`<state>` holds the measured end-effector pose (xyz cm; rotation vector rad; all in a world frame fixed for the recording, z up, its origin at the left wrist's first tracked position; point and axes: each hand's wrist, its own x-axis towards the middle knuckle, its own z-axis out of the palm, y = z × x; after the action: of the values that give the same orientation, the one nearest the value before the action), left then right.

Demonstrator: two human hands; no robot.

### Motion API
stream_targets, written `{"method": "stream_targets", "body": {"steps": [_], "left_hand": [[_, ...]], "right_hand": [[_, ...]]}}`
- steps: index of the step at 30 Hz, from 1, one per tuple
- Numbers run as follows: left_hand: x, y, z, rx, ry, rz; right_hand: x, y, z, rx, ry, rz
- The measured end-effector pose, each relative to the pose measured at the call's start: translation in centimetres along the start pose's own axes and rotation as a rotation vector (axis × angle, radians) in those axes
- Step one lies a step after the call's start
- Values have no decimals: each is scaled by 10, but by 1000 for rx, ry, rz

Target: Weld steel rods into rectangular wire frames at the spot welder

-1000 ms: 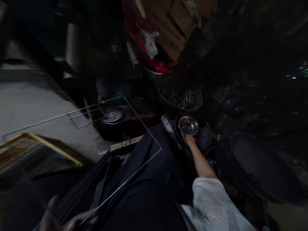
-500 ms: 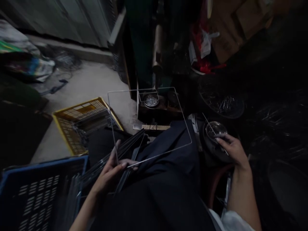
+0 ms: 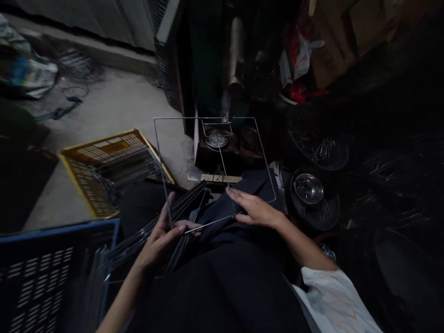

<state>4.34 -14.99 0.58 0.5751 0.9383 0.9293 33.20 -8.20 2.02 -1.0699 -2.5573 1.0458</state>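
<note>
My left hand (image 3: 161, 238) grips the near left corner of a rectangular wire frame (image 3: 158, 148), thumb on top. The frame is tilted up over my lap, and its far side reaches the tip of a machine. A smaller U-shaped wire piece (image 3: 203, 129) shows at that far side. In my right hand (image 3: 255, 209) is a thin straight wire rod (image 3: 222, 164), pinched in the fingers. The rod points away from me across the inside of the frame. My right fingers are by the frame's near side; whether they touch it I cannot tell.
Ahead stands a machine with a round metal post (image 3: 236, 55) and a dish of small metal pieces (image 3: 217, 140). A yellow crate (image 3: 78, 185) and a blue crate (image 3: 65, 229) lie left, with wire parts. Right are a shiny bowl (image 3: 308, 188) and a basin of wire pieces (image 3: 321, 150).
My right hand has moved left from beside the shiny bowl to the frame, bringing the wire rod along. My left hand keeps its hold, and the view has shifted slightly.
</note>
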Motion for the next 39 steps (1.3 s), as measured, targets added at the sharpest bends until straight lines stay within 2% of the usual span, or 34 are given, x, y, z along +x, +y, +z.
{"method": "stream_targets", "body": {"steps": [3, 10, 22, 31, 39], "left_hand": [[9, 0, -2, -5, -5, -17], [29, 1, -8, -3, -98, -21], [51, 10, -4, -64, -113, -9], [61, 14, 1, -77, -108, 23], [58, 15, 1, -66, -83, -11]], "right_hand": [[-3, 0, -1, 21, 36, 12], [-2, 10, -7, 59, 81, 60], [6, 25, -16, 85, 95, 90], [12, 27, -30, 70, 99, 101], [11, 22, -34, 53, 101, 67]]}}
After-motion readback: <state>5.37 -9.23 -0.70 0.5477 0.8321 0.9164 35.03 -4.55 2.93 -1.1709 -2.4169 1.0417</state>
